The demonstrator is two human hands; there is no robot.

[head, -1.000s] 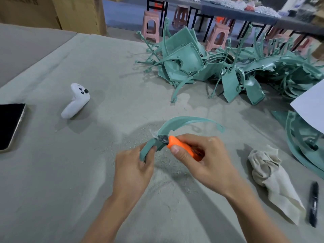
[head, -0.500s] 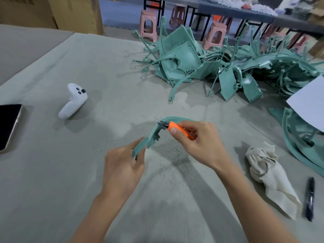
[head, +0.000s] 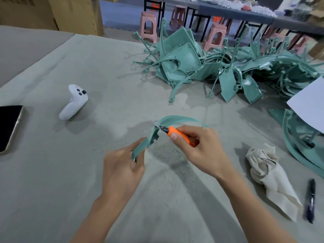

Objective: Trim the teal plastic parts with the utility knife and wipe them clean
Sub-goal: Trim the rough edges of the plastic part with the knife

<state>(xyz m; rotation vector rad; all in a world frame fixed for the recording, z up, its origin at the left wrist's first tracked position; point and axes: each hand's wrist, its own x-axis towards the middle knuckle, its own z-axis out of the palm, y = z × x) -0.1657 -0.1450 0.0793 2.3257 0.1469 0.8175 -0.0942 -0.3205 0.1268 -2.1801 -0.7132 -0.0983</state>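
- A dark phone (head: 8, 127) lies far left of the hands on the grey cloth surface (head: 52, 181), and a white controller (head: 74, 102) sits nearer.
- The left hand (head: 122, 165) grips the lower end of a curved teal part (head: 154, 134).
- The right hand (head: 196, 151) clasps an orange utility knife (head: 178, 135), its blade tip touching the part's bend.
- Beyond the hands lies a pile of teal parts (head: 219, 67).
- Right of the right hand lie a crumpled rag (head: 268, 174) and a black pen (head: 310, 200).
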